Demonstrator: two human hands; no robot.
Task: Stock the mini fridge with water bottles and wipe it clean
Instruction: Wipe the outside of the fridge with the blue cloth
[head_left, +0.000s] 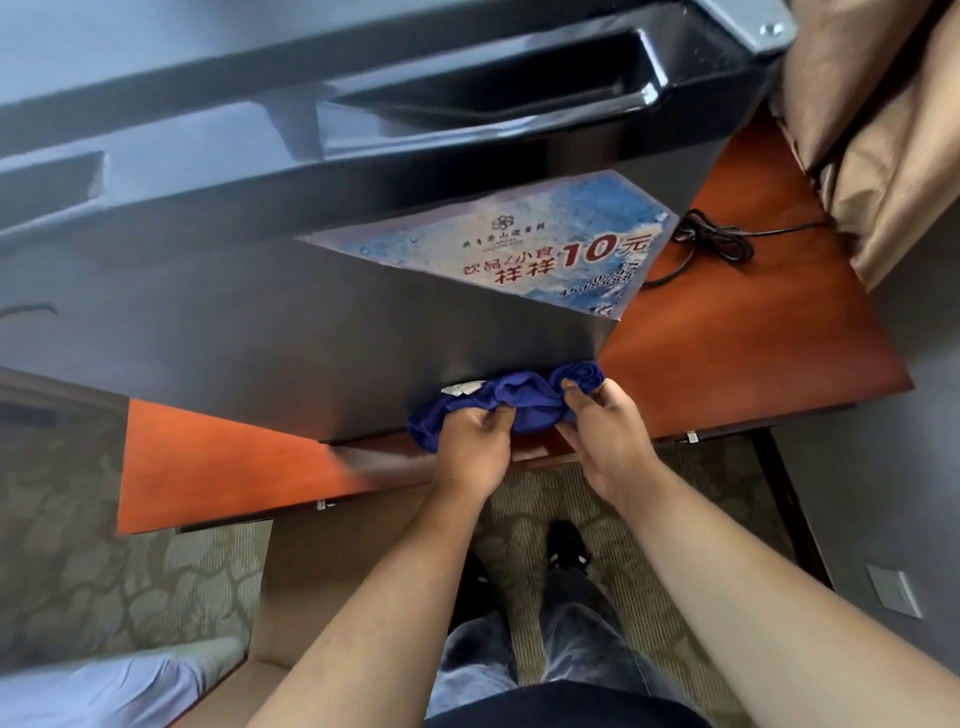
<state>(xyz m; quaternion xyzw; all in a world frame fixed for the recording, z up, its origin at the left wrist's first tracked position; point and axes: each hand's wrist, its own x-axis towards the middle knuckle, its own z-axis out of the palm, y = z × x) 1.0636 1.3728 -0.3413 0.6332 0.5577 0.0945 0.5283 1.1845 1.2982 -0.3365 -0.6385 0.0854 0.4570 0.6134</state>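
From the head camera, your left hand (475, 447) and right hand (605, 436) both pinch the bunched blue cloth (514, 402) with curled fingers, holding it against the lower front corner of the closed mini fridge (234, 332) on the wooden desk (727, 322).

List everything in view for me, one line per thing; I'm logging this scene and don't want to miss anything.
mini fridge: one, dark grey, door closed, on the desk.
sticker: one, blue with red print, on the fridge door.
cloth: one, blue, bunched at the door's lower corner.
desk: one, reddish wood.
cable: one, black, coiled on the desk right of the fridge.
curtain: one, tan, upper right.
carpet: patterned beige, floor.
wall plate: one, white, lower right.
left hand: grips the cloth.
right hand: grips the cloth.
legs and shoes: jeans, black shoes.
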